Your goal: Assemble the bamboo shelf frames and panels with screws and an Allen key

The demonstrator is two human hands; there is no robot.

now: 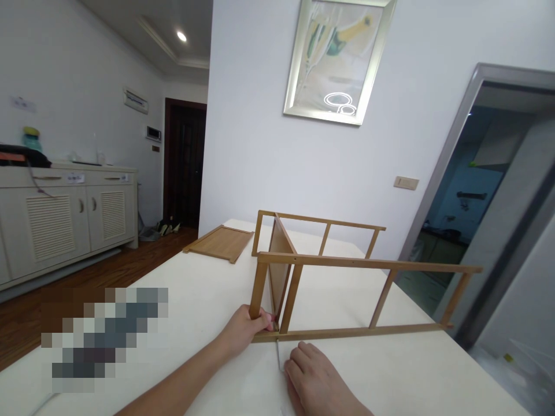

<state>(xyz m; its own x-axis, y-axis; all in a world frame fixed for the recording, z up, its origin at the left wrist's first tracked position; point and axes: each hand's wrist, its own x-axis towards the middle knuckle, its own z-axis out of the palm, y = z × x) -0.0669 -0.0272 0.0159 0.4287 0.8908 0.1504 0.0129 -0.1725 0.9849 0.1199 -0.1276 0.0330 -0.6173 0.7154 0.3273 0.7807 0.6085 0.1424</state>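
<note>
Right hand [314, 370]: fingers closed together on a thin metal rod [278, 355], whose tip meets the rack's bottom rail; back of hand up, fingers curled, hiding the rod's lower end. Left hand [249, 328]: clamped on the near lower corner of the wooden rack [368, 263], thumb inside; forearm slants up and rightward from the bottom edge.

Rack lies on its side on the white table [203, 306], two ladder-like sides joined by a cross panel [284, 240]. Near side's rails and rungs stand in front of that panel, partly covering it. Blurred patch at left masks part of table and floor.

Beyond, a loose wooden panel [221, 244] lies flat at the table's far left. Farther: white cabinet [97, 211] left, framed picture [340, 60] on the wall, open doorway [459, 196] right, dark door [186, 162] at back.
</note>
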